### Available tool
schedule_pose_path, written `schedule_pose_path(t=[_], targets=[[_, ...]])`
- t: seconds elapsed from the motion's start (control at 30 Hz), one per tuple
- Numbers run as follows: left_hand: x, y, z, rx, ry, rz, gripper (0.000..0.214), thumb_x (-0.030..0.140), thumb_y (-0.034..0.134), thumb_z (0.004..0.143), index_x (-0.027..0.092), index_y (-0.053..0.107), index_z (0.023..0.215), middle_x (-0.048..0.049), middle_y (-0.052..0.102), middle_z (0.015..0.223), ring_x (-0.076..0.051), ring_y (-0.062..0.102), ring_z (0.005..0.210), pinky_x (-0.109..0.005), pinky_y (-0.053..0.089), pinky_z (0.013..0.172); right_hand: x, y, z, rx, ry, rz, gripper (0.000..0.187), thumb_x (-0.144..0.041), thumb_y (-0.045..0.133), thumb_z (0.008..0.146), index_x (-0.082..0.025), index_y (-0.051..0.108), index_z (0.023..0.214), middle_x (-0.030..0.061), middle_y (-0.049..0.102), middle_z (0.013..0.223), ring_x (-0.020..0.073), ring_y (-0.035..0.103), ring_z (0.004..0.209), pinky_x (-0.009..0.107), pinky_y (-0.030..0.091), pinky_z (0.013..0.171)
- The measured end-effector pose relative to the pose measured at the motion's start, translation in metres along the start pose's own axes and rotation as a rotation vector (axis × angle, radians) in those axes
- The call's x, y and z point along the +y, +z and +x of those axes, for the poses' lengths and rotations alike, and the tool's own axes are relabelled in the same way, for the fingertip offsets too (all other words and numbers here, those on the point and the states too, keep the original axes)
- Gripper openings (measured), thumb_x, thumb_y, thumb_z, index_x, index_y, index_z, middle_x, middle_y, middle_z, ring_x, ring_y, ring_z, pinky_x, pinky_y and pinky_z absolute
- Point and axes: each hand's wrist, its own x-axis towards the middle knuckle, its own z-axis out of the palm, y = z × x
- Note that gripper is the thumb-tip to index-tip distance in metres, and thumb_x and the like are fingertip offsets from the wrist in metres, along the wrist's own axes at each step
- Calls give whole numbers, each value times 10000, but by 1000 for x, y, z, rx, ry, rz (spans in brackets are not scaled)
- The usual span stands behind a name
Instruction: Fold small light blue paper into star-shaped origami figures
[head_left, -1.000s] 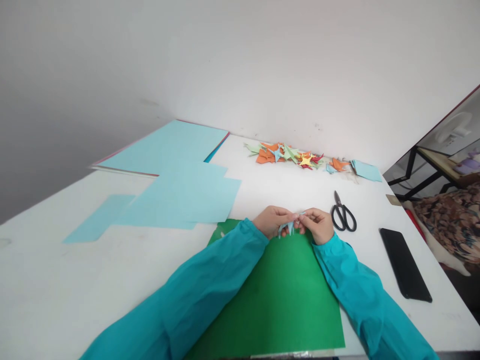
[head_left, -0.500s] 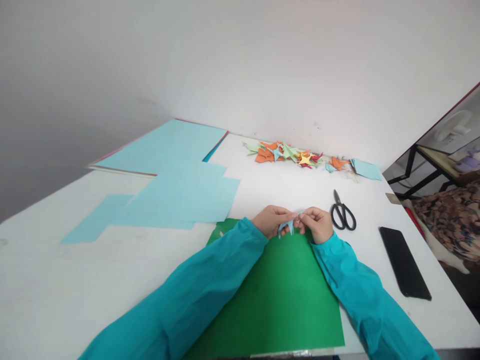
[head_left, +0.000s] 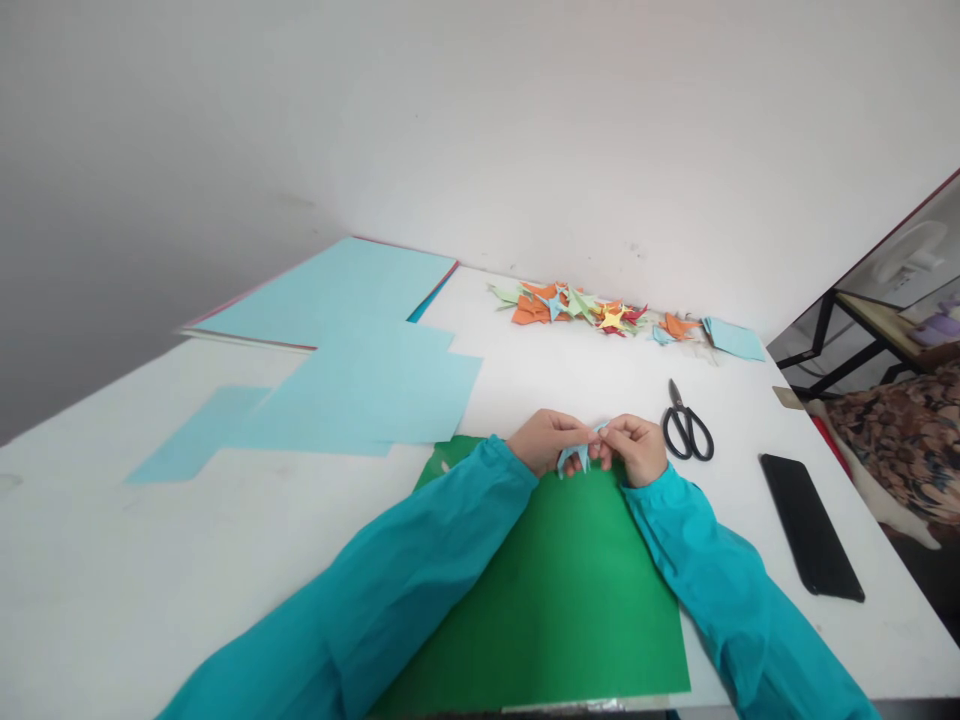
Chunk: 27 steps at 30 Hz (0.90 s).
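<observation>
Between my two hands is a small folded light-blue paper figure (head_left: 576, 459), with thin pointed parts hanging below my fingers. My left hand (head_left: 546, 442) is closed, pinching the figure from the left. From the right, my right hand (head_left: 636, 448) pinches its upper end, and the fingertips of both hands meet. Much of the figure is hidden by my fingers. Both hands are over the far part of a green sheet (head_left: 555, 600) on the white table.
Black-handled scissors (head_left: 686, 425) and a black phone (head_left: 811, 527) lie to the right. Light-blue sheets (head_left: 360, 395) spread at left, with a larger paper stack (head_left: 337, 285) behind. Colourful folded paper figures (head_left: 570, 305) and small blue squares (head_left: 733, 338) line the wall.
Almost nothing differs. My left fingers have shifted very slightly to the right toward my right fingertips, and the whole view has moved a little.
</observation>
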Motion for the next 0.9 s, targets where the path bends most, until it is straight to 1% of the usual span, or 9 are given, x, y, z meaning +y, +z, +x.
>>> schedule_pose_path(t=[0.1, 0.23, 0.47, 0.6, 0.8, 0.9], targets=[[1, 0, -1, -18, 9, -6, 263, 327, 717, 554, 78, 638, 579, -25, 615, 545, -73, 505, 387, -187, 397, 344, -1, 0, -1, 3, -5, -7, 165, -256, 668, 646, -144, 583, 559, -7, 613, 443, 88, 506, 315, 187, 388, 324], [2, 1, -2, -9, 23, 7, 257, 317, 730, 541, 78, 649, 590, -23, 619, 540, -83, 516, 384, -206, 430, 366, -3, 1, -2, 3, -24, -10, 170, -262, 674, 641, -146, 582, 557, -6, 614, 445, 88, 505, 320, 189, 393, 330], [4, 1, -2, -7, -13, -30, 254, 307, 732, 532, 71, 647, 567, -35, 611, 510, -95, 521, 392, -215, 434, 366, -3, 2, -3, 18, -26, -18, 167, -252, 672, 641, -148, 580, 549, -7, 612, 438, 87, 499, 315, 191, 390, 328], [2, 1, -1, 20, 0, -20, 255, 296, 746, 514, 70, 650, 583, -41, 625, 534, -88, 515, 385, -211, 422, 362, -3, 2, -3, 19, -22, -26, 163, -264, 675, 638, -147, 584, 569, -6, 617, 447, 92, 509, 324, 196, 397, 336], [0, 0, 0, 44, 20, -3, 301, 322, 764, 470, 68, 641, 574, -43, 631, 545, -85, 511, 373, -208, 408, 352, -4, 3, -4, 15, -38, -36, 175, -285, 680, 637, -152, 585, 577, -9, 613, 445, 90, 509, 329, 197, 399, 343], [0, 1, -1, 42, 29, 0, 322, 347, 759, 483, 67, 641, 590, -37, 621, 545, -78, 505, 382, -204, 409, 362, -4, 2, -2, 16, -48, -22, 180, -294, 679, 641, -153, 584, 582, -8, 618, 455, 92, 512, 334, 200, 398, 344]])
